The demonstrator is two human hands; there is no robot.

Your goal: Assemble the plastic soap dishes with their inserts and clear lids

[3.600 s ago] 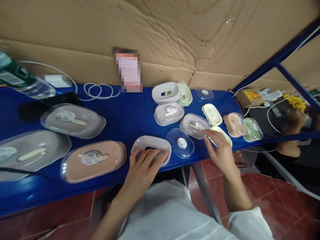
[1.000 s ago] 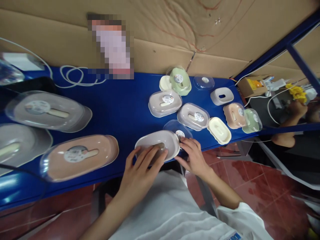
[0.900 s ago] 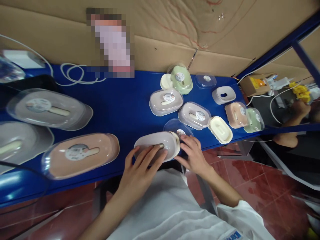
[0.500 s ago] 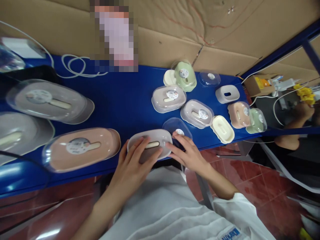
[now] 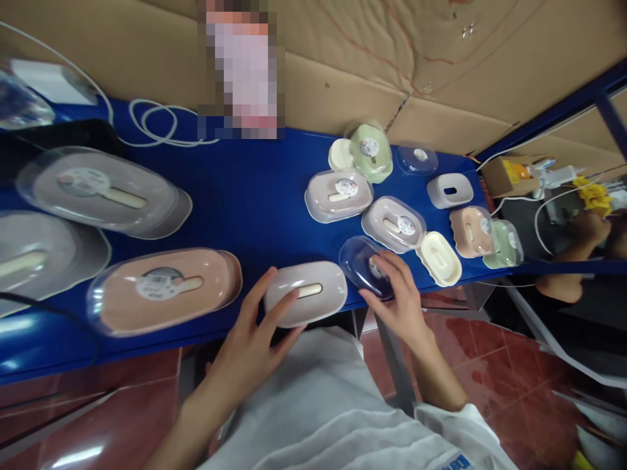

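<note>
At the front edge of the blue table sits a light grey plastic box [image 5: 329, 301], oval, with a cream strip in the slot on its top. My left hand [image 5: 259, 326] grips its left end, one finger lying on top near the strip, the others around the sides. Just right of the box, a clear plastic lid [image 5: 360, 261] with a round sticker lies on the table. My right hand [image 5: 399, 303] has hold of that lid, thumb at its near edge and fingers over its right side, partly covering the sticker.
Lidded boxes stand to the left, among them a pink one [image 5: 117, 294] and a grey one [image 5: 98, 189]. Further right are more boxes, a cream tray [image 5: 439, 259], a grey slotted cover [image 5: 450, 189] and another clear lid [image 5: 416, 158]. White cable [image 5: 157, 124] lies behind. Another person's arm [image 5: 563, 284] shows at far right.
My right hand has left the grey box's right end and moved right onto the clear lid. My left hand has drawn back toward the box's left end.
</note>
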